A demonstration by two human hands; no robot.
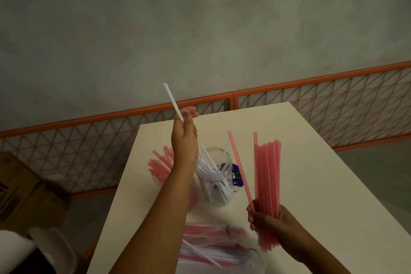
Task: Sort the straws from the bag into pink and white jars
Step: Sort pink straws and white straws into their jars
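While sorting proceeds:
Left hand (pixel 184 138): pinches white straw (pixel 173 102), raised.
Right hand (pixel 270 220): clasps pink bundle (pixel 266 184).
Advice: lower straw end-first into white jar (pixel 214 176), at five o'clock.

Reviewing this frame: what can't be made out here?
- Pink jar, head view: mostly hidden behind the left hand and forearm.
- Bag: blurred, cut off by the bottom edge; straw count unreadable.
- Label behind the white jar: too small, distorted by glass.

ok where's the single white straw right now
In the head view the white straw is left of centre, pinched in the raised left hand, above the jar of white straws.
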